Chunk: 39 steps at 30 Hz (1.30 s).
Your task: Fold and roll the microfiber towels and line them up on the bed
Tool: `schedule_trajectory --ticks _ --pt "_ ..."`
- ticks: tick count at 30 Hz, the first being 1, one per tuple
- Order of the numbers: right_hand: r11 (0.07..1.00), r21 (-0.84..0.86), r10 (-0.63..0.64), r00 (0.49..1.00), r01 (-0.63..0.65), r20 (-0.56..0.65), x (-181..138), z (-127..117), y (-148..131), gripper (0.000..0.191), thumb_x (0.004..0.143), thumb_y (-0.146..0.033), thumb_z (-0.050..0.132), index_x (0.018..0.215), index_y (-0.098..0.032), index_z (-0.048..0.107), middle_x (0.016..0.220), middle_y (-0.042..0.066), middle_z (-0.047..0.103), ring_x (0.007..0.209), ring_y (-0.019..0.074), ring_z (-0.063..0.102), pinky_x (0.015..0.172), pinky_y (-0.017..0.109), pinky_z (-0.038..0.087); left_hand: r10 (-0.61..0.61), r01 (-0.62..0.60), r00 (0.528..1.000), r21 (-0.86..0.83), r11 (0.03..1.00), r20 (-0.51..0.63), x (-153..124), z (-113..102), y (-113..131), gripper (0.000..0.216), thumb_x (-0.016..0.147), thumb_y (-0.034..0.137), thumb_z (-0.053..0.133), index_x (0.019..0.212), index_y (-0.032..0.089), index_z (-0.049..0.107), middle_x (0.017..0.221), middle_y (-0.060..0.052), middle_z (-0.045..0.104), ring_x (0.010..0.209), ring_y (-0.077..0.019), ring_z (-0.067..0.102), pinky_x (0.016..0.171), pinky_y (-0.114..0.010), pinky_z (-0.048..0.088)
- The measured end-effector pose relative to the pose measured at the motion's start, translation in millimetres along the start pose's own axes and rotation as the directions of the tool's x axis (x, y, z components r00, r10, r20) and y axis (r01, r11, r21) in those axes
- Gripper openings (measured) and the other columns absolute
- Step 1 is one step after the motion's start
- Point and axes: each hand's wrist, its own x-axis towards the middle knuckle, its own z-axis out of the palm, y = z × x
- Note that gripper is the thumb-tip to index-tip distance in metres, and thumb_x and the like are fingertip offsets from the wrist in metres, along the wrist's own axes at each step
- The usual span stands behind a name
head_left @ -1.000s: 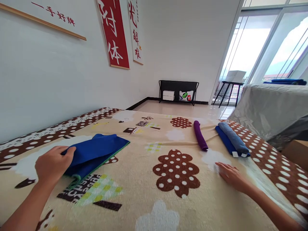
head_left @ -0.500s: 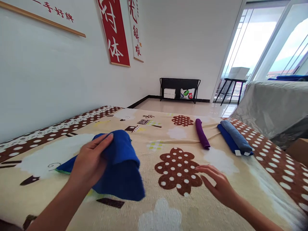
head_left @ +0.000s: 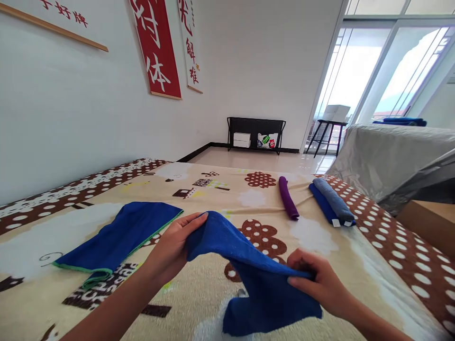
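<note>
A blue cloth (head_left: 270, 293) hangs between my two hands over the bed, its lower part drooping onto or near the blanket. My left hand (head_left: 177, 241) pinches its upper left end between thumb and fingers. At its right edge, my right hand (head_left: 316, 279) is closed on the fabric. Left of my left hand lies another blue cloth with green edging (head_left: 124, 237), spread on the blanket with one corner folded. Beyond my right hand are a rolled purple cloth (head_left: 288, 198), a rolled grey-blue cloth (head_left: 334, 201) and a rolled blue cloth (head_left: 322, 203).
The patterned blanket (head_left: 199, 293) covers the bed, with a wall on the left. A cardboard box (head_left: 428, 222) and plastic-covered furniture (head_left: 391, 147) stand at the right. Farther back are a black rack (head_left: 256, 127) and a stool (head_left: 329, 130) bearing a white box.
My left hand has moved right with the blue cloth, away from the green-edged cloth, which now shows fully. My right hand has closed on the held cloth. The view has shifted slightly right.
</note>
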Motion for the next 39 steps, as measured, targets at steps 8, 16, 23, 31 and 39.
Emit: schedule_trajectory --ticks 8,16,23,31,39 --pt "0.988 -0.155 -0.040 0.961 -0.002 -0.272 22.1 -4.3 23.3 0.027 0.092 -0.046 0.054 0.096 -0.021 0.062 0.087 0.004 0.062 0.077 0.0175 0.058 0.067 0.030 0.046 0.015 -0.009 0.998 -0.104 0.994 0.057 -4.5 11.3 -11.9 0.017 0.073 0.024 0.080 0.080 0.016 0.067 0.072 0.002 0.065 0.061 -0.0095 0.060 0.056 -0.018 0.051" --pt "0.859 -0.359 -0.259 0.914 0.366 0.313 0.2 37.3 -25.9 0.028 0.087 -0.034 0.066 0.113 -0.024 0.062 0.105 0.004 0.070 0.097 0.0188 0.065 0.090 0.033 0.048 -0.022 0.049 0.959 -0.091 0.995 0.282 -20.7 54.3 -55.4 0.018 0.086 0.033 0.068 0.088 0.017 0.060 0.081 0.001 0.060 0.073 -0.0096 0.054 0.071 -0.021 0.048" --pt "0.929 -0.329 -0.181 0.984 0.168 -0.009 7.9 41.0 -16.2 0.029 0.080 -0.049 0.072 0.089 -0.022 0.065 0.091 0.002 0.072 0.082 0.0177 0.065 0.080 0.031 0.049 0.050 -0.233 0.898 0.374 0.898 0.437 -22.3 55.3 -62.0 0.027 0.085 0.043 0.064 0.087 0.018 0.054 0.079 0.002 0.054 0.074 -0.0135 0.049 0.070 -0.024 0.041" --pt "0.922 -0.329 -0.271 0.948 0.207 -0.164 7.0 44.5 -21.7 0.022 0.090 -0.035 0.057 0.075 -0.020 0.058 0.067 -0.002 0.062 0.062 0.0106 0.054 0.062 0.022 0.041 0.150 -0.574 0.809 0.708 0.411 0.569 -33.2 56.9 -66.8 0.022 0.094 0.037 0.043 0.084 0.020 0.052 0.079 -0.001 0.061 0.070 -0.0162 0.053 0.064 -0.028 0.039" --pt "0.861 -0.404 -0.407 0.896 0.310 -0.179 9.9 46.8 -16.4 0.016 0.079 -0.015 0.047 0.064 -0.020 0.044 0.057 -0.004 0.055 0.054 0.0087 0.048 0.055 0.020 0.035 0.598 -0.722 0.296 0.585 -0.371 0.745 -30.6 53.1 -82.9 0.013 0.080 0.018 0.063 0.077 0.018 0.051 0.067 -0.003 0.057 0.061 -0.0188 0.052 0.058 -0.032 0.040"
